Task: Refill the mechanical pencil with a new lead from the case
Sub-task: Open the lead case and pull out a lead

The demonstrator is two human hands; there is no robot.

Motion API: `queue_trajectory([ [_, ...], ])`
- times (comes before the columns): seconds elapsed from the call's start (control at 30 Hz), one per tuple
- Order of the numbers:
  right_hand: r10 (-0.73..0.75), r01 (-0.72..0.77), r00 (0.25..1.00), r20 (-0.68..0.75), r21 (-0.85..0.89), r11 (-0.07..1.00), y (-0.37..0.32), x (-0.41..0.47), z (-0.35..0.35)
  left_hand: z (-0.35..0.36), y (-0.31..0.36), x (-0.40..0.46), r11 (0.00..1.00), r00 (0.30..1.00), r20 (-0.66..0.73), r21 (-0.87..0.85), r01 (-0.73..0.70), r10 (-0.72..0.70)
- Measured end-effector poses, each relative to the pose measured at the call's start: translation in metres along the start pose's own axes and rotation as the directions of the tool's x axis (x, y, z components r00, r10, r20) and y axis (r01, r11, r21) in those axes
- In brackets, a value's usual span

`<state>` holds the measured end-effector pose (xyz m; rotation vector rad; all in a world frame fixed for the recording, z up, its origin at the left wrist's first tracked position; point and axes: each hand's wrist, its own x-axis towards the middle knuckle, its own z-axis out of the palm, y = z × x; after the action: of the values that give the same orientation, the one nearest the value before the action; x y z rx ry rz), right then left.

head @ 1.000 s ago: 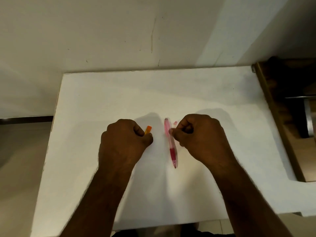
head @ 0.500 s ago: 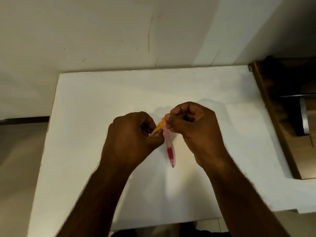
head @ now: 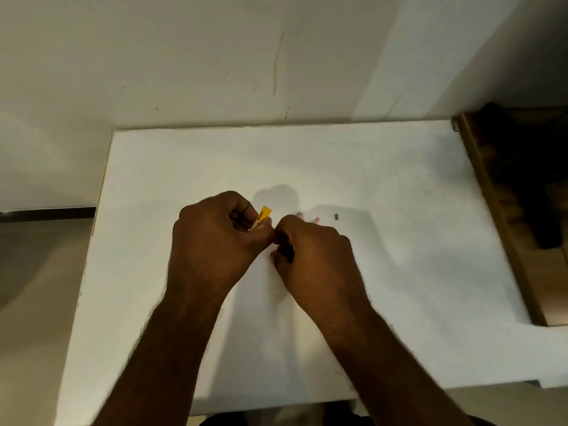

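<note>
My left hand (head: 215,241) is closed around a small yellow lead case (head: 264,213), whose top end sticks out past the thumb. My right hand (head: 313,256) is curled into a fist right beside it, fingertips touching the left thumb. Whether it pinches anything is hidden. Of the pink mechanical pencil only a pale pink end (head: 299,214) peeks out beyond my right knuckles; the rest lies under that hand. A small pink piece (head: 316,219) rests on the white table (head: 399,210) just right of that end.
A tiny dark piece (head: 336,216) lies on the table right of the pink piece. A wooden cabinet (head: 498,210) borders the table's right side. A pale wall (head: 215,72) rises behind the far edge.
My hands came together over the pencil. The right hand moved from the pencil's top onto its body, hiding it. The left hand still holds the yellow case, now touching the right fingers.
</note>
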<state>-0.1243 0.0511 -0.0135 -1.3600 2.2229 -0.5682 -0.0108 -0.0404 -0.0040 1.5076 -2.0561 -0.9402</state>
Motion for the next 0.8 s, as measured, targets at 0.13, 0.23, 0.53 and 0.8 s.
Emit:
queue_trajectory([
  [0.13, 0.009, -0.002, 0.997, -0.075, 0.089, 0.996, 0.002, 0.002, -0.006, 0.001, -0.001, 0.0, 1.0, 1.0, 0.014, 0.015, -0.018, 0.018],
  [0.23, 0.18, -0.099, 0.971, -0.156, 0.42, 0.902, 0.011, 0.009, -0.017, 0.001, 0.0, -0.001, 0.998, 0.997, 0.035, 0.013, -0.067, 0.066],
  [0.53, 0.281, -0.343, 0.923, 0.263, 0.893, 0.291, 0.019, 0.014, -0.03, -0.002, 0.01, -0.005, 0.961, 0.954, 0.121, -0.086, -0.264, 0.273],
  [0.8, 0.236, -0.374, 0.914, 0.329, 0.909, 0.181, 0.021, 0.013, -0.029, -0.004, 0.013, -0.004, 0.933, 0.929, 0.088, -0.056, -0.356, 0.36],
])
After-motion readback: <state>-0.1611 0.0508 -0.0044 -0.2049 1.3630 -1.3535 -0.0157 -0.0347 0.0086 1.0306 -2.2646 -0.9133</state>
